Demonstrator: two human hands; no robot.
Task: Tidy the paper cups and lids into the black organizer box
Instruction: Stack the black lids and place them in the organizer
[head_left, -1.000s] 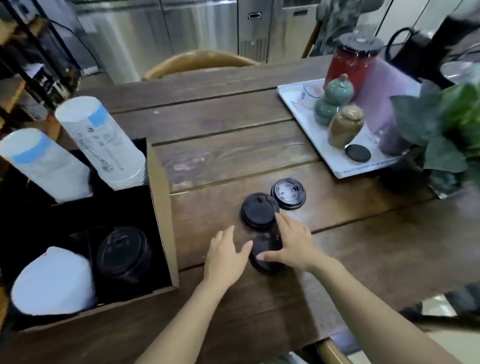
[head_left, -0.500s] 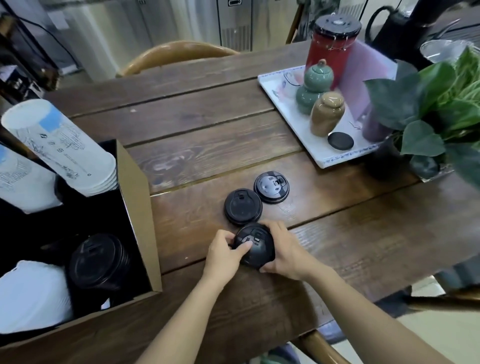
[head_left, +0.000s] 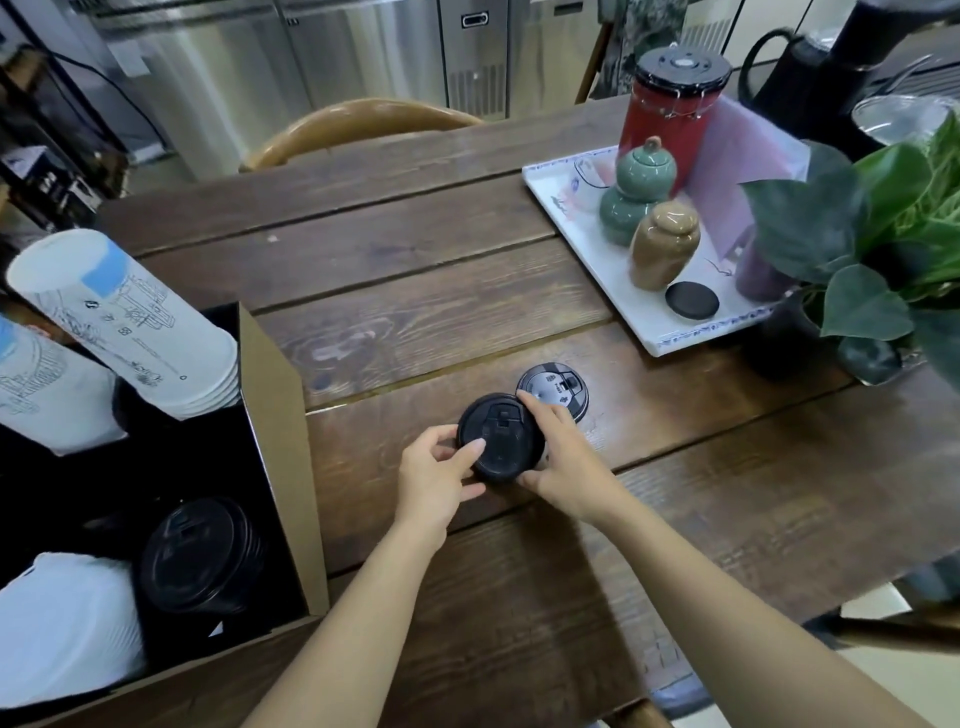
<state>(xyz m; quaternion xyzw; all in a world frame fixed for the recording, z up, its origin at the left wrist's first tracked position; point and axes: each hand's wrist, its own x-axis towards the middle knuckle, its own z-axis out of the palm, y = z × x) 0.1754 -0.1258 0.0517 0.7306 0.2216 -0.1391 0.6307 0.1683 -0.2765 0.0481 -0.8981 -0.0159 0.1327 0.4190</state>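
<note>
Lids getting stacked
Both hands, L (head_left: 434, 470) & R (head_left: 563, 457), now gripping black lid (head_left: 500, 437), shifting it fwd onto 2nd lid; third lid (head_left: 558, 387) staying on bench (head_left: 415, 291).

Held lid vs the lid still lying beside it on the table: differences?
The held lid is pinched between the left hand and right hand; the loose lid lies flat on the table, ungripped. The held lid shows matte black; the loose lid catches glare and looks greyish. The held lid sits nearer the person and overlaps the loose lid's edge. Shared: round, dark, same style with a sip-tab.
</note>
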